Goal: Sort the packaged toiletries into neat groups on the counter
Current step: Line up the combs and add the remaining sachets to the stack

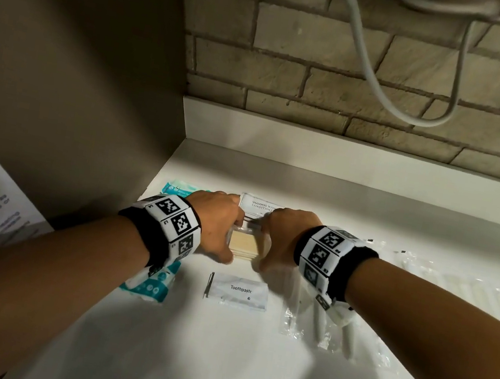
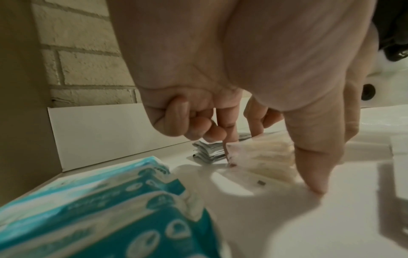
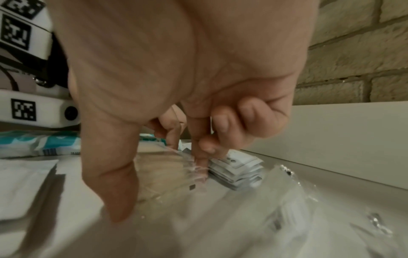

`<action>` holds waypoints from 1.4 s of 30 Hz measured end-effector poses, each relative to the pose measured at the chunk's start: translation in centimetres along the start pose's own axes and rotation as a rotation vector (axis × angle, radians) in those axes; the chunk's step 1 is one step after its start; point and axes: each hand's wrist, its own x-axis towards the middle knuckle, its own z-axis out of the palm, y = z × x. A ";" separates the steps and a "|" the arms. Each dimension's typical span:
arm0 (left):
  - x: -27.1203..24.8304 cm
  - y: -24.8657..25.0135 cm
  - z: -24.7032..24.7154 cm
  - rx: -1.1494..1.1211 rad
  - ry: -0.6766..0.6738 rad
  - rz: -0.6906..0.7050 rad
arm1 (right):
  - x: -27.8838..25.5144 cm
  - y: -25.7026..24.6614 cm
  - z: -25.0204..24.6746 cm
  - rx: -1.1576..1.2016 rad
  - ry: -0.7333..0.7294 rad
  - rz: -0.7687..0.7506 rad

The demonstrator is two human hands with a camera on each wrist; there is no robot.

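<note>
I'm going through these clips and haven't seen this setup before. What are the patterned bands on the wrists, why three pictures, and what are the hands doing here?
No machine here: a person works bare-handed. The patterned bands are wrist-worn camera mounts. One picture comes from a head camera looking down; the other two look along each hand from the wrists.

On the white counter both hands frame a stack of clear packets with pale wooden sticks. The left hand and right hand each set thumb and fingers against its sides, seemingly squaring it up.

Around it lie a stack of shampoo sachets behind, a toothpaste sachet in front, teal-printed packets to the left, and clear wrapped items to the right; what those contain is unclear.
</note>
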 end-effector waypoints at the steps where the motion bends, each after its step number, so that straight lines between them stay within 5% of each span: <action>1: 0.0 -0.1 -0.2 -0.015 -0.011 -0.010 | -0.1 0.1 -0.1 0.007 -0.005 -0.006; 10: 1.3 -2.3 -4.4 -0.269 -0.108 -0.060 | 0.1 4.6 -4.3 0.238 -0.017 0.053; 15: 4.1 -2.0 -4.8 -0.124 0.042 0.005 | 2.2 6.1 -3.5 0.081 0.049 0.061; 23: 7.1 -1.2 -3.2 0.079 -0.050 0.058 | 4.8 5.2 -1.5 -0.202 0.012 -0.025; 28: 8.3 -1.1 -3.0 0.043 -0.126 0.004 | 5.9 5.2 -1.0 -0.213 -0.003 -0.021; 42: 8.2 -2.5 -1.3 -0.015 -0.068 0.044 | 7.5 4.4 -1.9 -0.262 -0.023 -0.060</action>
